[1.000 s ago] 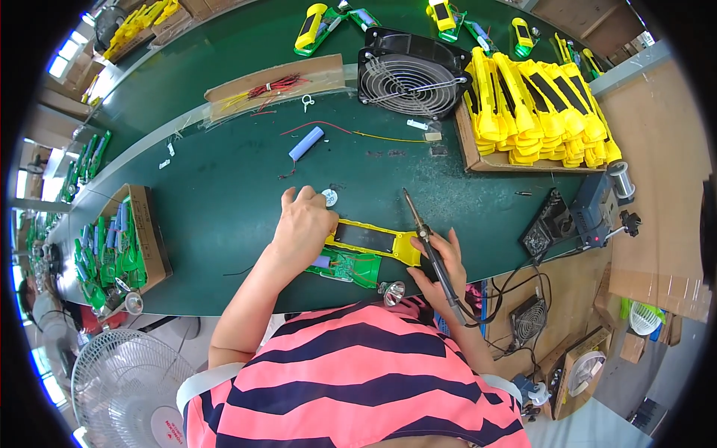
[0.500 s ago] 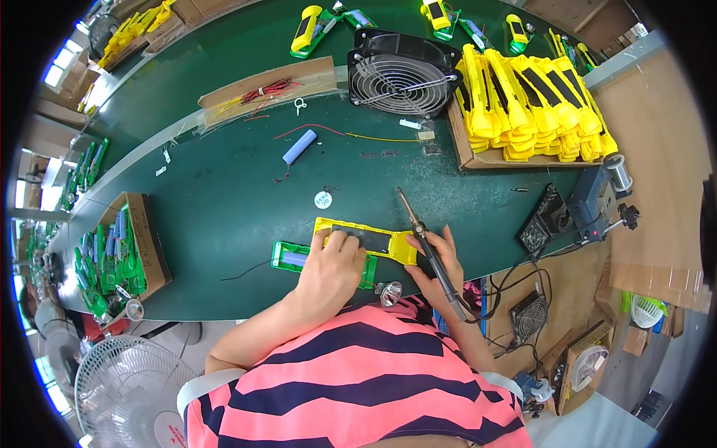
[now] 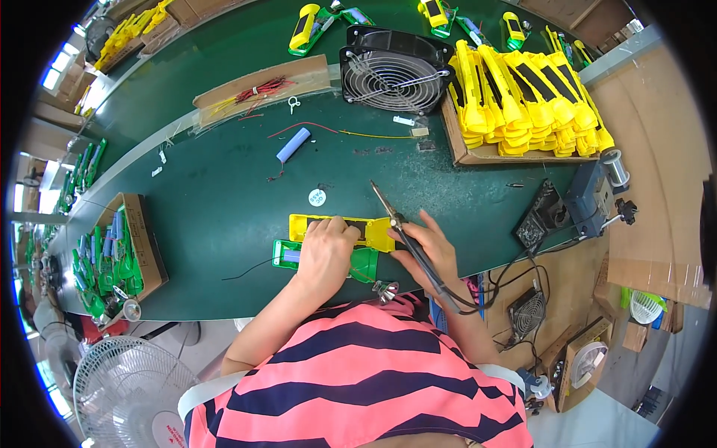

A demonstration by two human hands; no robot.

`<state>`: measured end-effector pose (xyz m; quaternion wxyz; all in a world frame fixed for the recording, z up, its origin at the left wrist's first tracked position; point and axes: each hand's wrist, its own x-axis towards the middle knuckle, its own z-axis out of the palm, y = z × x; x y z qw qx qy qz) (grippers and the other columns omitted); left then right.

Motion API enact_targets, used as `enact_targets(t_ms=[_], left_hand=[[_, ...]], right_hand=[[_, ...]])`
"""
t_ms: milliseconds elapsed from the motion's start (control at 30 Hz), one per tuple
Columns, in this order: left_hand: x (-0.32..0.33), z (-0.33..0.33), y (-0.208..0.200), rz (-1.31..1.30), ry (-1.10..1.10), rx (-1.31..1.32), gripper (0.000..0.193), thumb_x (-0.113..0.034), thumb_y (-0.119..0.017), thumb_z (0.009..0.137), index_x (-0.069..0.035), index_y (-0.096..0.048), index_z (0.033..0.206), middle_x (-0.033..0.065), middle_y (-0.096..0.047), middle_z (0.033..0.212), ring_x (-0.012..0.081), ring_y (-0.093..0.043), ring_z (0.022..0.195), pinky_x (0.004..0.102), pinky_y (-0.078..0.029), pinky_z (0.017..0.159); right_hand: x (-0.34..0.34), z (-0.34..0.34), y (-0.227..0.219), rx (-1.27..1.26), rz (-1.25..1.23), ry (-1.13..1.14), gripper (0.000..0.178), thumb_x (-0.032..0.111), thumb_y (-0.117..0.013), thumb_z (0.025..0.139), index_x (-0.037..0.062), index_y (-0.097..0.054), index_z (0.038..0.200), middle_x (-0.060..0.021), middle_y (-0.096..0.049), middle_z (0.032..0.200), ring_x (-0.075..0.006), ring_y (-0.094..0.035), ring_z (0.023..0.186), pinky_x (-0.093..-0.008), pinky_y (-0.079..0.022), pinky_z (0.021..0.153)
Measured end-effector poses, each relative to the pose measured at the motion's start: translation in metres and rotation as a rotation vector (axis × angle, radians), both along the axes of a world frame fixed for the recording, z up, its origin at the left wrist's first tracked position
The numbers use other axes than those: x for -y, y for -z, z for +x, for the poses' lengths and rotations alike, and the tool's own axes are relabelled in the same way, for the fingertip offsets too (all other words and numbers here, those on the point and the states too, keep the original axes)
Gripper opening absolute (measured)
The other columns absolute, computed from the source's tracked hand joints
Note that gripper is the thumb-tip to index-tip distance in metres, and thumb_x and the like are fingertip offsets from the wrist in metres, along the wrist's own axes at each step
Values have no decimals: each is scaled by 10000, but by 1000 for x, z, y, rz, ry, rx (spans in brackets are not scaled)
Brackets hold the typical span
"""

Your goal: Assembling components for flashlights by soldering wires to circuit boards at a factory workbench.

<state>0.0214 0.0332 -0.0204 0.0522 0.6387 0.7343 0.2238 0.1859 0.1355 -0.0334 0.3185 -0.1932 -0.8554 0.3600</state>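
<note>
one round white label — printed — [image 3: 317, 198] beyond the yellow casing [image 3: 379, 234]

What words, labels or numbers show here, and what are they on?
Round white sticker on the green table: dark lettering, not copied out.
White fan, lower left: red lettering at its centre, not copied out.
Cardboard box at left: dark print, too small to read.

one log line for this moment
left hand: on yellow shell | right hand: holding iron | green case: beside yellow shell
</note>
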Motion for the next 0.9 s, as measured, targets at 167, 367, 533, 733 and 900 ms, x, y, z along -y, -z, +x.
enact_targets(t_ms=[167, 367, 533, 733, 900], left_hand=[[-3, -6, 1, -42, 29, 64, 97, 13, -531, 627, -23, -581, 702, 121, -523, 689, 274, -561, 673, 364, -421, 643], [-6, -3, -2, -86, 25, 11, 78, 11, -533, 624, -26, -572, 680, 122, -520, 682, 276, -561, 670, 362, -425, 639], [-7, -3, -1, -68, 29, 2, 64, 4, -537, 624, -28, -566, 671, 120, -518, 678, 271, -559, 663, 358, -427, 636], [-5, -3, -2, -74, 30, -20, 55, 0, -539, 625, -27, -562, 667, 117, -519, 681, 266, -558, 659, 354, -428, 636], [-7, -2, -3, -86, 37, -37, 45, -4, -545, 623, -21, -563, 660, 121, -523, 686, 268, -558, 660, 355, -422, 632]], right_hand=[[-16, 21, -22, -51, 62, -77, 270, 106, -712, 664, 53, -605, 906, -65, -644, 812, -222, -630, 786, -411, -415, 899], [-8, 20, -12, -312, -743, 80, 176, 19, -623, 761, -35, -573, 921, -96, -626, 782, -131, -625, 663, -240, -512, 576], [-11, 17, 0, -173, -740, 80, 168, 35, -632, 758, -31, -578, 903, -83, -623, 772, -125, -621, 650, -223, -498, 573], [-7, 14, 8, -193, -728, 87, 162, 39, -630, 760, -36, -579, 894, -82, -620, 768, -123, -619, 643, -222, -495, 567], [-4, 16, 4, -183, -722, 117, 159, 36, -627, 766, -38, -575, 896, -87, -619, 778, -129, -620, 644, -225, -496, 568]])
